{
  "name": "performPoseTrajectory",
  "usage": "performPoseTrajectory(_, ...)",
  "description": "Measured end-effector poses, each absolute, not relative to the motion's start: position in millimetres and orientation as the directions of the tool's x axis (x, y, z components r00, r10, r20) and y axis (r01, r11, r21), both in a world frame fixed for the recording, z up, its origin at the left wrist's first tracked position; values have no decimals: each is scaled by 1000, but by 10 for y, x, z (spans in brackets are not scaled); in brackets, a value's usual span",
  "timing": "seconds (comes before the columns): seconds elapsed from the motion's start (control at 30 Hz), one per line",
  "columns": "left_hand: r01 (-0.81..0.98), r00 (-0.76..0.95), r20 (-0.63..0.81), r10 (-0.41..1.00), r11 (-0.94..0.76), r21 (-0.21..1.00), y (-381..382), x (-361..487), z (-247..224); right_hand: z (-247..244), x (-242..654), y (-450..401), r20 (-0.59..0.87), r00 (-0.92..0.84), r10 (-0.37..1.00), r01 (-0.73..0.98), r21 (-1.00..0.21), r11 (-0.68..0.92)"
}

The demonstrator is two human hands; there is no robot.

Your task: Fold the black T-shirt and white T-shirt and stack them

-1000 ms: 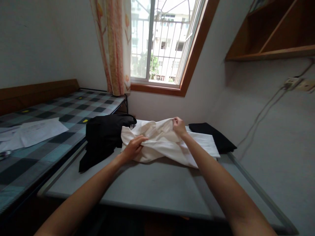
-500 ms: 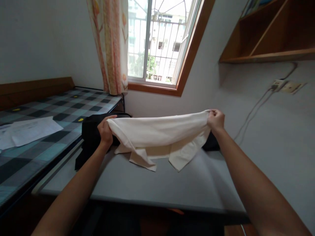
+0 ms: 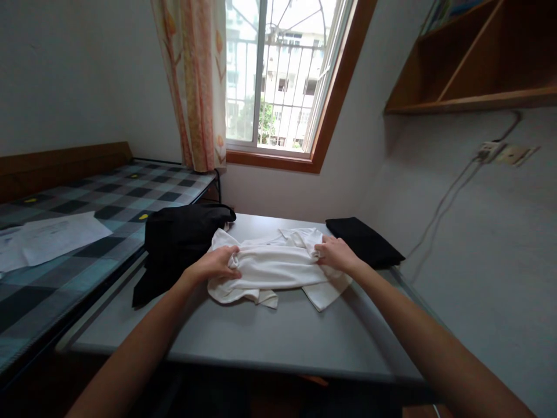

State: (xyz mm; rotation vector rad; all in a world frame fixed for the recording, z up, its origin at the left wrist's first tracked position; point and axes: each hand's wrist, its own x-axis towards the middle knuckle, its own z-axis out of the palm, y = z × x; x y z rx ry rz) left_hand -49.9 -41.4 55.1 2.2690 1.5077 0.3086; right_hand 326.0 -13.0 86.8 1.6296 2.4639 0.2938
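Observation:
A white shirt (image 3: 274, 267) lies bunched and partly folded on the grey table (image 3: 278, 337), its sleeve ends spread toward the near side. My left hand (image 3: 217, 263) pinches the shirt's left side, thumb below and fingers above a small roll of cloth. On the opposite side my right hand (image 3: 335, 253) grips a gathered bit of the same shirt, with the fingertips curled into the fabric. Both hands rest low, close to the tabletop.
Dark cloth or a bag (image 3: 178, 238) is heaped on the table's left. A flat black folded item (image 3: 365, 241) lies at the back right. Left of the table stands a bed with a checked mattress (image 3: 108, 191) and papers (image 3: 61, 235). A wooden shelf (image 3: 470, 98) juts from the right wall.
Both hands have come down and closer together, lowering the shirt from a stretched hold above the table onto its surface. The black folded item at the right is now uncovered.

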Motion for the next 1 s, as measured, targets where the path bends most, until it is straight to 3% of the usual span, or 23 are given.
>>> performPoseTrajectory(0.07,853,366,14,930,-341,396,-432,-485,568,884,3231,-147,48,-485,873,834,324,446)
performPoseTrajectory(0.13,844,311,91,946,-318,432,-409,-483,591,932,3246,-131,119,-479,870,864,242,442)
performPoseTrajectory(0.2,751,221,228,948,-315,580,-352,-485,633,1010,3297,-89,194,-361,912,927,-31,373)
performPoseTrajectory(0.27,559,79,373,924,-351,751,-284,-465,719,1116,3344,-36,255,-208,944,841,-446,306)
performPoseTrajectory(0.33,339,-20,447,894,-414,845,-244,-383,865,1249,3325,5,310,-64,949,515,-804,297)
performPoseTrajectory(0.37,246,-27,458,889,-438,865,-242,-308,957,1324,3273,16,326,-2,945,308,-899,311)
performPoseTrajectory(0.47,60,112,470,876,-478,876,-320,52,1249,1565,2926,-8,349,77,934,-186,-915,357)
performPoseTrajectory(0.53,33,273,506,818,-534,845,-408,347,1402,1714,2595,-75,367,20,930,-343,-871,351)
performPoseTrajectory(0.6,43,357,569,741,-622,782,-479,586,1507,1839,2295,-170,368,-68,927,-388,-866,315)
performPoseTrajectory(0.7,57,220,625,749,-649,759,-499,647,1652,1968,2101,-294,355,-261,897,-401,-886,234)
performPoseTrajectory(0.8,160,36,604,796,-602,783,-426,288,1916,1975,2281,-294,369,-285,885,-357,-897,260)
performPoseTrajectory(0.9,429,-108,653,750,-557,711,-319,-278,2226,1806,2678,-147,301,-165,939,-183,-945,271)
performPoseTrajectory(1.0,815,-143,619,773,-263,517,-182,-772,2277,1510,3110,59,172,-4,985,67,-983,172)
